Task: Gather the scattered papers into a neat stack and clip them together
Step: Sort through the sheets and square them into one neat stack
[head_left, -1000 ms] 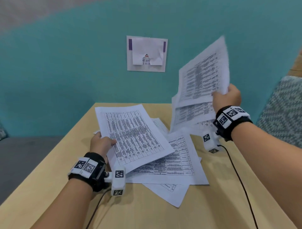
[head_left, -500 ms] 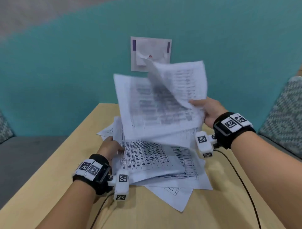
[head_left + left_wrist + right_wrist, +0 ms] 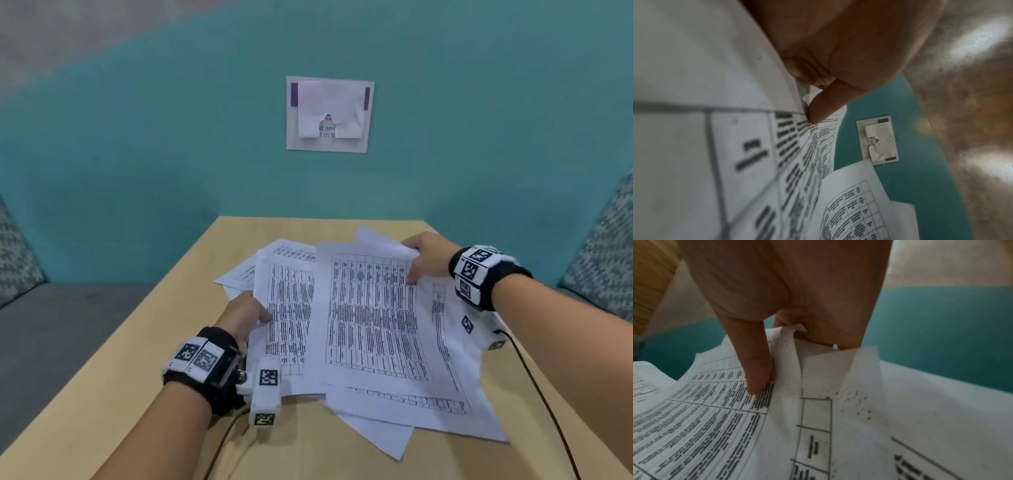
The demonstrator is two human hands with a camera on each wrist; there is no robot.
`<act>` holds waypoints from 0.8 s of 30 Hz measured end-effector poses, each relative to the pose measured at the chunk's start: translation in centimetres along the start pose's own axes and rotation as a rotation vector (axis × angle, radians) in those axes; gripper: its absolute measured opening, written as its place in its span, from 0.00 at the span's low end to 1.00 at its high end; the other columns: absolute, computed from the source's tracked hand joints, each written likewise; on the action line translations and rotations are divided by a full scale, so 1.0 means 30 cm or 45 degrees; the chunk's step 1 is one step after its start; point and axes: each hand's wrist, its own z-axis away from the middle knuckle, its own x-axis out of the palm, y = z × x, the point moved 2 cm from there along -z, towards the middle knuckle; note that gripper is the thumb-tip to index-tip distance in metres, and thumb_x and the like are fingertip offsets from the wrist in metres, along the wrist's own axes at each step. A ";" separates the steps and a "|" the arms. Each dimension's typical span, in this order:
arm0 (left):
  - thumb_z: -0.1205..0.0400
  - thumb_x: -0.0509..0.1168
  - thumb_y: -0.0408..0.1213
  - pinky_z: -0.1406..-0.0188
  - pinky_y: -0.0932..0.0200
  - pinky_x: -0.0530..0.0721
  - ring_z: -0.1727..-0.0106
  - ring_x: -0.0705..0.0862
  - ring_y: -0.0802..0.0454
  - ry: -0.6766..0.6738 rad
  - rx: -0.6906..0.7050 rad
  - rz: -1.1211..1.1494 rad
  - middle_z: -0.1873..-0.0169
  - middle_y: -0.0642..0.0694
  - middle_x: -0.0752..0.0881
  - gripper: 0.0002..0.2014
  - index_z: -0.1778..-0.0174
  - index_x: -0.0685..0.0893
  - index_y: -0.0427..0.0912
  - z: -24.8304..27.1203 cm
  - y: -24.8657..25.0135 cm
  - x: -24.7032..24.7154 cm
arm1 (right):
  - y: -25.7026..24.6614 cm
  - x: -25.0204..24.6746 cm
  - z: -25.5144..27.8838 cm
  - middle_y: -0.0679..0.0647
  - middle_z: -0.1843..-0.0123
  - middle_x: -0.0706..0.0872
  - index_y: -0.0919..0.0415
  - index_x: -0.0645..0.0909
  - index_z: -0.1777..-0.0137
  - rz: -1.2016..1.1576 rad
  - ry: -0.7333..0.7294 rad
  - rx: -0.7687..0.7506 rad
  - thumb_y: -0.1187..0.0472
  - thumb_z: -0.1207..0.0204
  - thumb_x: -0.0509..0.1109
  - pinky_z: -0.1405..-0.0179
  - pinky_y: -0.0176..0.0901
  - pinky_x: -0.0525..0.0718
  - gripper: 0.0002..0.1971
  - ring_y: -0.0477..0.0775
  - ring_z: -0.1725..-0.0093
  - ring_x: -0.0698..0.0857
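Teal wall [image 3: 137, 154] rises behind our bench [image 3: 113, 377], and a taped notice [image 3: 329, 114] hangs on it above the far edge. Patterned cushions [image 3: 603, 260] sit off the right side, with a grey seat [image 3: 51, 325] to the left.

We see the papers [image 3: 370, 329] piled loosely across the middle of the bench, printed tables facing up, their edges fanned and out of line. One corner juts toward the near edge, and another sheet pokes out at the far left.

Our left hand [image 3: 245, 317] is at the left edge of the pile; its grip is clamped on the sheets there, thumb on top, as the left wrist view shows. Our right hand [image 3: 424, 255] is at the far right corner, its grip pinching the top sheets, thumb pressed on the print and fingers under the curled corner.

Bare wood lies open along the left side, the near edge and a strip at the far end. On the right the sheets reach close to the bench edge, where a black cable [image 3: 544, 394] runs.
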 end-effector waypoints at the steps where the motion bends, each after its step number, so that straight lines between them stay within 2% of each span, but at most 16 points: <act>1: 0.31 0.63 0.21 0.26 0.29 0.79 0.32 0.84 0.30 -0.023 -0.020 0.018 0.31 0.33 0.86 0.24 0.38 0.85 0.37 0.016 0.008 0.006 | -0.013 0.004 -0.001 0.59 0.40 0.89 0.61 0.86 0.36 -0.006 0.011 -0.024 0.64 0.36 0.86 0.43 0.51 0.82 0.26 0.61 0.41 0.85; 2: 0.29 0.66 0.23 0.23 0.32 0.76 0.28 0.81 0.31 -0.029 -0.009 0.027 0.26 0.34 0.83 0.25 0.35 0.83 0.37 0.038 0.021 0.013 | -0.030 0.009 -0.004 0.62 0.40 0.89 0.63 0.87 0.39 -0.029 0.012 -0.044 0.62 0.37 0.86 0.47 0.50 0.80 0.25 0.61 0.43 0.85; 3: 0.24 0.69 0.27 0.19 0.37 0.71 0.22 0.76 0.34 -0.020 0.005 0.025 0.21 0.38 0.78 0.24 0.30 0.81 0.37 0.060 0.034 0.019 | -0.047 0.013 -0.006 0.64 0.41 0.89 0.65 0.87 0.41 -0.054 0.004 -0.065 0.61 0.37 0.87 0.50 0.48 0.78 0.24 0.61 0.44 0.85; 5: 0.14 0.69 0.41 0.14 0.44 0.60 0.12 0.64 0.44 -0.022 0.028 0.059 0.14 0.43 0.68 0.26 0.19 0.74 0.41 0.089 0.047 0.031 | -0.089 0.026 -0.005 0.61 0.38 0.89 0.64 0.86 0.38 -0.095 -0.006 -0.102 0.60 0.38 0.87 0.48 0.47 0.76 0.27 0.62 0.37 0.84; 7: 0.15 0.68 0.53 0.13 0.45 0.57 0.10 0.60 0.49 -0.083 0.057 0.079 0.13 0.50 0.67 0.31 0.16 0.73 0.48 0.109 0.060 0.043 | -0.135 0.044 -0.001 0.57 0.35 0.87 0.63 0.85 0.33 -0.113 0.008 -0.136 0.61 0.36 0.86 0.42 0.47 0.77 0.29 0.62 0.31 0.82; 8: 0.16 0.70 0.56 0.15 0.46 0.61 0.12 0.65 0.49 -0.102 0.059 0.062 0.16 0.52 0.71 0.31 0.17 0.75 0.50 0.116 0.065 0.044 | -0.159 0.052 -0.002 0.56 0.36 0.87 0.62 0.86 0.35 -0.121 0.026 -0.163 0.62 0.35 0.86 0.42 0.48 0.79 0.26 0.62 0.33 0.83; 9: 0.18 0.73 0.54 0.20 0.48 0.70 0.19 0.74 0.48 -0.124 0.073 0.051 0.21 0.53 0.78 0.28 0.23 0.79 0.50 0.125 0.070 0.047 | -0.180 0.059 0.001 0.56 0.42 0.89 0.61 0.87 0.42 -0.141 0.058 -0.197 0.63 0.34 0.85 0.46 0.48 0.80 0.20 0.61 0.38 0.84; 10: 0.19 0.76 0.47 0.30 0.49 0.79 0.30 0.83 0.47 -0.125 0.084 0.030 0.31 0.51 0.86 0.22 0.30 0.83 0.47 0.121 0.066 0.045 | -0.198 0.064 0.001 0.55 0.49 0.88 0.59 0.87 0.50 -0.164 0.085 -0.220 0.64 0.34 0.84 0.54 0.45 0.80 0.14 0.61 0.45 0.85; 11: 0.21 0.79 0.37 0.41 0.49 0.85 0.41 0.89 0.46 -0.113 0.092 0.025 0.41 0.48 0.91 0.18 0.36 0.84 0.44 0.118 0.059 0.041 | -0.214 0.069 0.001 0.54 0.55 0.87 0.57 0.85 0.57 -0.190 0.112 -0.240 0.65 0.34 0.84 0.61 0.42 0.77 0.11 0.59 0.50 0.84; 12: 0.23 0.78 0.26 0.47 0.49 0.88 0.47 0.91 0.44 -0.097 0.104 0.018 0.47 0.44 0.93 0.20 0.37 0.83 0.40 0.107 0.050 0.036 | -0.226 0.074 -0.002 0.54 0.57 0.86 0.56 0.84 0.59 -0.223 0.142 -0.248 0.65 0.35 0.84 0.64 0.40 0.76 0.11 0.59 0.52 0.84; 13: 0.25 0.76 0.18 0.49 0.47 0.89 0.47 0.91 0.40 -0.079 0.106 0.017 0.47 0.41 0.93 0.24 0.35 0.82 0.38 0.100 0.043 0.032 | -0.239 0.076 -0.002 0.54 0.55 0.86 0.55 0.84 0.58 -0.261 0.174 -0.255 0.65 0.35 0.84 0.63 0.41 0.78 0.12 0.59 0.51 0.84; 15: 0.26 0.71 0.11 0.47 0.44 0.90 0.44 0.91 0.34 -0.068 0.145 0.012 0.43 0.37 0.92 0.28 0.34 0.83 0.39 0.099 0.044 0.028 | -0.259 0.078 0.002 0.50 0.50 0.87 0.52 0.85 0.51 -0.295 0.238 -0.255 0.61 0.35 0.84 0.48 0.49 0.83 0.15 0.58 0.46 0.85; 17: 0.26 0.68 0.08 0.42 0.39 0.89 0.42 0.90 0.33 -0.052 0.193 0.023 0.43 0.36 0.92 0.28 0.34 0.84 0.39 0.107 0.055 0.028 | -0.257 0.079 0.001 0.44 0.45 0.87 0.46 0.84 0.43 -0.303 0.282 -0.244 0.56 0.35 0.84 0.32 0.57 0.78 0.21 0.55 0.40 0.84; 18: 0.25 0.67 0.08 0.40 0.36 0.89 0.42 0.90 0.32 -0.037 0.215 0.032 0.44 0.36 0.92 0.28 0.35 0.85 0.38 0.105 0.058 0.026 | -0.249 0.077 -0.002 0.43 0.42 0.86 0.45 0.83 0.39 -0.327 0.291 -0.232 0.55 0.34 0.84 0.29 0.59 0.75 0.24 0.54 0.37 0.84; 21: 0.24 0.64 0.07 0.38 0.31 0.87 0.42 0.90 0.30 -0.005 0.239 0.057 0.43 0.35 0.92 0.28 0.34 0.84 0.36 0.110 0.059 0.023 | -0.200 0.061 -0.016 0.43 0.36 0.86 0.44 0.81 0.34 -0.359 0.331 -0.164 0.54 0.30 0.80 0.30 0.57 0.77 0.23 0.52 0.35 0.83; 24: 0.25 0.65 0.07 0.38 0.31 0.88 0.43 0.89 0.28 0.073 0.236 0.041 0.44 0.32 0.91 0.25 0.37 0.86 0.33 0.108 0.061 0.017 | -0.127 0.057 -0.029 0.49 0.38 0.86 0.51 0.82 0.33 -0.407 0.338 -0.061 0.59 0.25 0.76 0.43 0.43 0.78 0.20 0.52 0.40 0.83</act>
